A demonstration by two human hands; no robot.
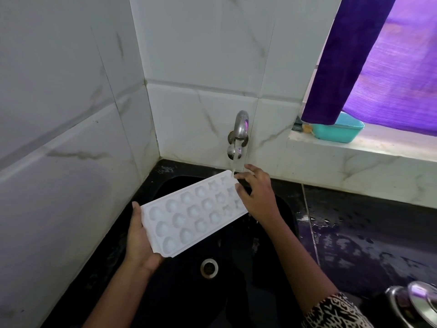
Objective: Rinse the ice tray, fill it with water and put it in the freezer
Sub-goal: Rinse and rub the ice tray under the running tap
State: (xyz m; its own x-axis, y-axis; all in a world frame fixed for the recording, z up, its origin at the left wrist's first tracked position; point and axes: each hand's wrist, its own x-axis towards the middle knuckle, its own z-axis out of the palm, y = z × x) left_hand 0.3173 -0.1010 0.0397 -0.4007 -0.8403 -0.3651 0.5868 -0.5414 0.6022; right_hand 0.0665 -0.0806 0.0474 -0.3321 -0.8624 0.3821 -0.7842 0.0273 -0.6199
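I hold the white plastic ice tray with round cavities over the black sink, tilted, with its far end higher. My left hand grips the near short end from under, thumb on the edge, fingers closed around the rim. My right hand is at the far end; its fingers are a little spread and the tips touch the tray's rim, so it steadies the tray more than it clamps it. The thin stream of water from the silver metal tap on the white tiled wall lands on the far corner of the tray. Drops fall below the tray's right edge. The round metal drain is under the tray.
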